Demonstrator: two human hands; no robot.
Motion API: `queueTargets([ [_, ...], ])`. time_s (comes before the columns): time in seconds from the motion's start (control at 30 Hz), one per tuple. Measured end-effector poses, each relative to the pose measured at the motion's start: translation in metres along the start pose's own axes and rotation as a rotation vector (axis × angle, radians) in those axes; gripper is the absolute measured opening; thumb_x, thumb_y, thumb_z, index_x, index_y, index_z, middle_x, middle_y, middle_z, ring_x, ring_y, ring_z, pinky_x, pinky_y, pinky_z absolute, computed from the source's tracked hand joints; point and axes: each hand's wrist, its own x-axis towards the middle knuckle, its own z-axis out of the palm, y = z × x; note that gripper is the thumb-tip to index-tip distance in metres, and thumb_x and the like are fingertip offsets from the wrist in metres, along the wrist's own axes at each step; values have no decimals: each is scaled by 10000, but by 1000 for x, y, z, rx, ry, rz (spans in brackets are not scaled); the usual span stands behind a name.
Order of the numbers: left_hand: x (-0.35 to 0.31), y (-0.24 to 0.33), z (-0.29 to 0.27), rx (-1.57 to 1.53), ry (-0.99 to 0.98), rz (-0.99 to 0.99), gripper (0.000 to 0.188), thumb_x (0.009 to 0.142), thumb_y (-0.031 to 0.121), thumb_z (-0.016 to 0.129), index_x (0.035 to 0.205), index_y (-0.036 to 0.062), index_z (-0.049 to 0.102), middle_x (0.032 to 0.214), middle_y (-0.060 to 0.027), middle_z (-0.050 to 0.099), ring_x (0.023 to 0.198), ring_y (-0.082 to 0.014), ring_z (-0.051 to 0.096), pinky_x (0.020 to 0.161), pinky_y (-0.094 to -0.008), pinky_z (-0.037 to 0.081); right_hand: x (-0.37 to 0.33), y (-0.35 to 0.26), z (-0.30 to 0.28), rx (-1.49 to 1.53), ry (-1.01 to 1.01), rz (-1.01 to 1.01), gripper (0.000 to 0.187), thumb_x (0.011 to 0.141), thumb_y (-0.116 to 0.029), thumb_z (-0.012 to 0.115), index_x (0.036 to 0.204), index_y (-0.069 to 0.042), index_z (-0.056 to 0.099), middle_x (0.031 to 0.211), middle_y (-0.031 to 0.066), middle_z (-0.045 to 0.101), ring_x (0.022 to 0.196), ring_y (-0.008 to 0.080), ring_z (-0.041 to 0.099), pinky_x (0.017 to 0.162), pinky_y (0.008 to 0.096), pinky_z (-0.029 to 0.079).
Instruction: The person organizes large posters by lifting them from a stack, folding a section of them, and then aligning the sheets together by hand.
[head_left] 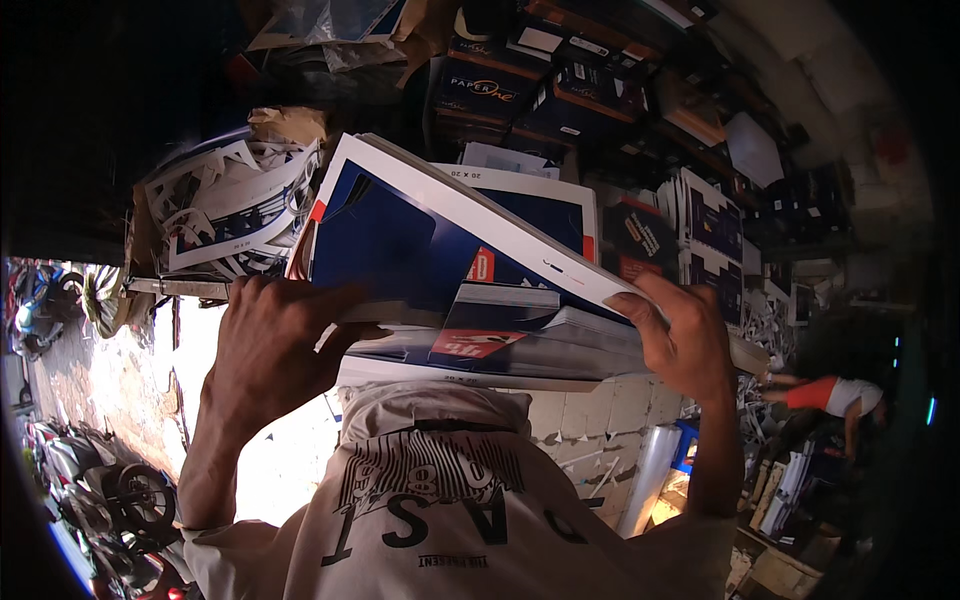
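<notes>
Both hands are clamped on a stack of large blue-and-white sheets (450, 260) held up at the middle of the frame, above the person's pale printed shirt (440, 500). The left hand (270, 345) grips the stack's lower left edge, fingers wrapped over the top and thumb beneath, which seems to carry most of the weight. The right hand (685, 340) pinches the right edge, thumb on the white border of the top sheet, lifting that sheet so it fans away from the ones below; the gap suggests the layers are being parted or squared up. The sheets bend between the two grips, so wide, opposite holds keep them from sagging.

At upper left, a pile of white cut-out scraps (235, 205) lies in an open carton, near the stack but apart from it. Along the top and upper right, dark boxes (545, 85) are stacked on shelves. At lower left stand motorbikes (110, 480) on sunlit ground. At the right edge another person (835, 395) in a red and white top bends low, well apart.
</notes>
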Motion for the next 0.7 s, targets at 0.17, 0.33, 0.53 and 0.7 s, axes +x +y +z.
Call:
queueTargets([
  [0.17,26,-31,-23,62,-46,-99,300,741,313,825,951,108,764,842,-99,740,761,-233,697,817,-397,515,70,1,2,109,-113,-26,286,954,-233,611,831,-1,724,556,138,575,474,183,536,502,344,395],
  [0.33,54,-100,34,-93,-180,-162,388,742,324,830,1060,117,748,990,-100,735,850,-246,699,856,-411,531,127,48,79,135,-156,-147,460,977,-356,572,720,2,703,515,103,556,444,175,501,496,358,387],
  [0.53,83,-99,27,-218,-68,-126,522,612,427,890,988,95,746,934,-102,740,935,-255,707,917,-411,516,148,44,84,184,-244,-121,468,978,-387,564,772,-2,732,476,73,491,433,147,486,483,352,375],
  [0.7,139,-6,40,-251,142,280,690,669,440,853,1210,74,632,1086,-157,698,1036,-309,669,924,-388,513,137,44,89,179,-201,-182,396,967,-313,583,824,31,717,563,174,601,492,260,593,541,396,451],
])
